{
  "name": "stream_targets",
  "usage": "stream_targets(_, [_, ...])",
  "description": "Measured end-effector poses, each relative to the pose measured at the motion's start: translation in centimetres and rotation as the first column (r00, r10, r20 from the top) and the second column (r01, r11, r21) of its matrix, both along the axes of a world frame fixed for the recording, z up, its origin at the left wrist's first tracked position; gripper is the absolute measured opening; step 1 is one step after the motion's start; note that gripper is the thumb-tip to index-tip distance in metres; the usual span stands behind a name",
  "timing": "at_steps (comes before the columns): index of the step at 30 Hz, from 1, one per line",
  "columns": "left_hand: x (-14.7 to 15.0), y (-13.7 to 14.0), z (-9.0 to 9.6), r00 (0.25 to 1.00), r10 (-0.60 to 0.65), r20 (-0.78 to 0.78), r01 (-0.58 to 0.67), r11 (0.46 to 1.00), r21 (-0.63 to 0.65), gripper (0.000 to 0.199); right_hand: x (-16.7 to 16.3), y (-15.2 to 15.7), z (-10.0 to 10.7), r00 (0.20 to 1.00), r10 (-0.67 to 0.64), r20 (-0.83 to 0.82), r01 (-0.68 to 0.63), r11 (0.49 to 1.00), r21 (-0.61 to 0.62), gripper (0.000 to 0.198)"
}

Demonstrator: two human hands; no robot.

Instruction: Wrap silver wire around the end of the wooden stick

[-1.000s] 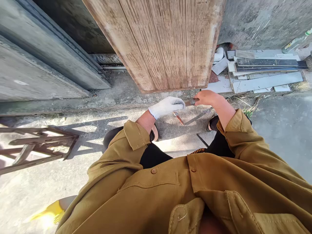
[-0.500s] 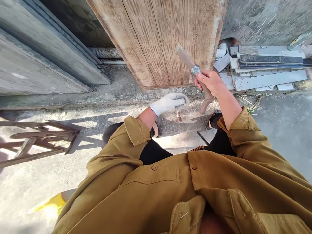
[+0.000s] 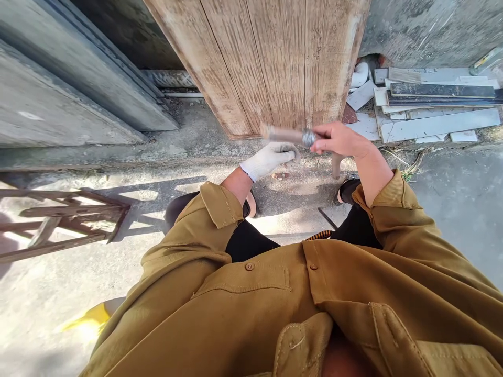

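Note:
My right hand point(image 3: 340, 140), bare, is closed around a forked wooden stick point(image 3: 286, 134) with a band of silvery wire wound round it just beyond my fingers. The stick lies nearly level, its pale end blurred and pointing left. Its lower branch hangs below my hand. My left hand point(image 3: 269, 158), in a white knit glove, is curled closed just under the stick's left end; what it holds, if anything, is hidden. A small brown wood-like piece point(image 3: 280, 176) shows below the glove, close to the ground.
A weathered plank panel point(image 3: 275, 63) leans ahead of me. White and dark boards point(image 3: 440, 104) are stacked on the right beside a white pipe point(image 3: 359, 75). Grey slabs point(image 3: 78, 84) lean on the left, and a wooden frame point(image 3: 70, 222) stands nearer. A dark rod point(image 3: 327, 218) lies between my feet.
The stick has swung down from a slant to nearly level, its pale end moving toward the glove. The small brown piece has turned from upright to lying across. My left hand shifted slightly left.

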State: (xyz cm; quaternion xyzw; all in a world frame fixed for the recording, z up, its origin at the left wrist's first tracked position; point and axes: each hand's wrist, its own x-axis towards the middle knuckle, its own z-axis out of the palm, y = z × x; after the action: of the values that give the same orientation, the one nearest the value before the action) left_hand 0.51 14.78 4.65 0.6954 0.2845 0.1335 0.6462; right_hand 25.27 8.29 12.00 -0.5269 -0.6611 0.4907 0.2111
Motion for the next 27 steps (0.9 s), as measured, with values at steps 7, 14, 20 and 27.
stream_targets(7, [0.0, -0.3, -0.3, 0.981, -0.185, -0.054, 0.183, 0.982, -0.042, 0.020, 0.3, 1.1, -2.0, 0.845, -0.443, 0.300, 0.374, 0.890, 0.259, 0.021])
stream_targets(14, [-0.6, 0.4, 1.2, 0.984, -0.134, -0.115, 0.147, 0.983, 0.114, 0.026, 1.7, 0.6, -2.9, 0.768, 0.207, 0.606, -0.090, 0.972, -0.218, 0.019])
stream_targets(20, [-0.7, 0.8, 0.6, 0.998, -0.043, -0.044, 0.043, 0.999, -0.003, 0.020, 1.7, -0.4, -1.0, 0.849, 0.500, 0.172, -0.427, 0.840, -0.334, 0.029])
stream_targets(27, [-0.3, 1.3, -0.7, 0.987, 0.062, -0.149, -0.039, 0.987, 0.154, 0.016, 0.0, -0.4, -0.2, 0.953, -0.120, -0.277, 0.115, 0.993, -0.035, 0.029])
